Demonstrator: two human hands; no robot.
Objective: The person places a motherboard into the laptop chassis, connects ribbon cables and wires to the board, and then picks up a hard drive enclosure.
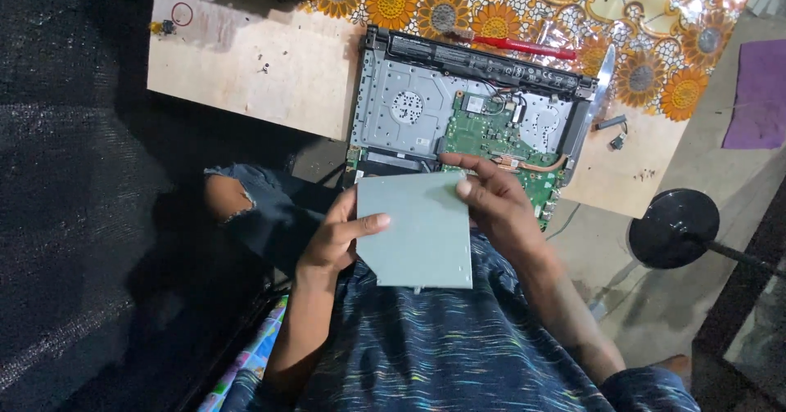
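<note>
Grey drive panel (417, 232), green circuit board (491, 134), orange sunflower-print cloth (426, 3) (red screwdriver (524, 48) atop).

We see a pale wooden desk (270, 76) as the carrier. An opened laptop (458, 117) lies at its near edge, its green circuit board bare. A sunflower-patterned cloth (491, 3) covers the far edge, and a red-handled screwdriver (516, 48) rests there just behind the laptop. Small screws (264, 68) sit on the bare wood to the left, and a small dark part (612, 122) lies near the right edge.
</note>
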